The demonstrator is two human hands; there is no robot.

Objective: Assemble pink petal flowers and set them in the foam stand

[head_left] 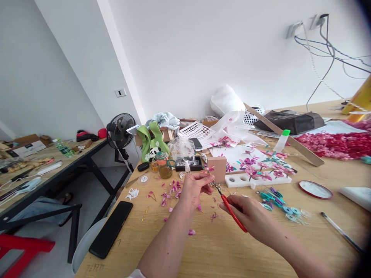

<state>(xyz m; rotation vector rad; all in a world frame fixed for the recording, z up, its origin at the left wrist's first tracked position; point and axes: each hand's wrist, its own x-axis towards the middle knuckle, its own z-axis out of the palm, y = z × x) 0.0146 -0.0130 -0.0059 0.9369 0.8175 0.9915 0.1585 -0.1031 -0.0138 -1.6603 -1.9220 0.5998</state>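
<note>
My left hand (198,184) is closed, its thumb and fingers pinching a small pink flower (209,168) by its base. My right hand (246,214) is wrapped round red-handled pliers (233,213). Their dark metal tip reaches up to just beside my left fingertips; whether the jaws touch the flower I cannot tell. Behind the flower stands a wooden block (217,168). To its right, several finished pink flowers (262,170) stand in a white foam holder with holes (240,180). Loose magenta petals (174,189) lie scattered on the table left of my hands.
A black phone (111,229) lies at the table's left edge. A glass jar of tea (165,170) and a small spray bottle (187,168) stand behind my left hand. Teal and purple pieces (274,199), a round lid (315,190) and a pen (342,231) lie to the right.
</note>
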